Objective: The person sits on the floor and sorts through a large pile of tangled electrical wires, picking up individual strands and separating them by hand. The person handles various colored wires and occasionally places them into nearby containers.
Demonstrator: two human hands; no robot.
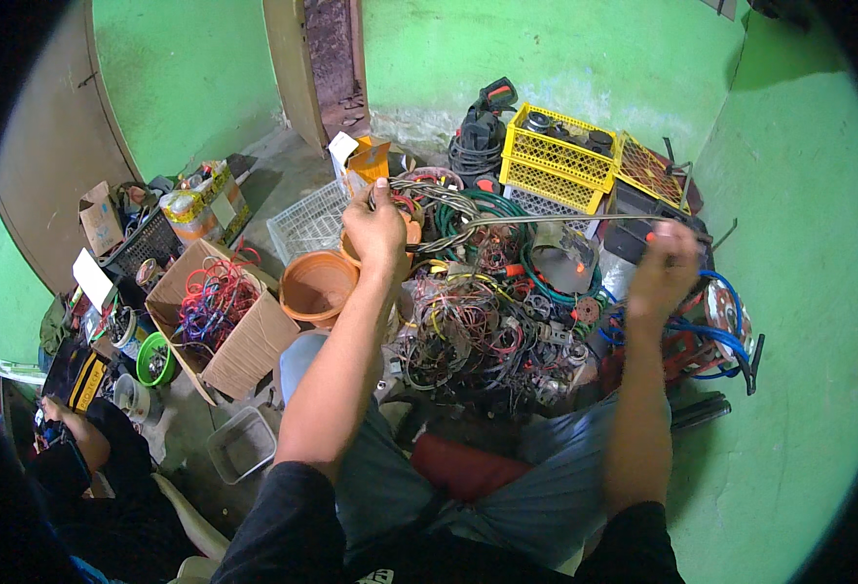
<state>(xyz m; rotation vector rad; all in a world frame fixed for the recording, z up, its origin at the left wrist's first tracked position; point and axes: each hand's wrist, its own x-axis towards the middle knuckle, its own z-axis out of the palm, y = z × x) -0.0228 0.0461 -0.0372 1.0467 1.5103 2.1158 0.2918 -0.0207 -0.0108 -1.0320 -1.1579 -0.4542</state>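
My left hand (375, 231) is raised over the pile and closed around a bundle of grey-brown twisted wire (446, 197). Loose loops of the bundle stick out to the right of the fist. From it a straight strand of wire (546, 219) stretches across to my right hand (665, 268). That hand is blurred by motion, but its fingers look curled on the strand's far end. Below the strand lies a big tangle of scrap wires (463, 326) in many colours, in front of my knees.
To the left stand an orange-brown pot (319, 285), a cardboard box (252, 347) of red and blue wire and a green bowl (155, 360). Yellow crates (558, 161) stand by the far wall. Blue cable (731, 339) lies at right. Another person's hand (76, 428) shows lower left.
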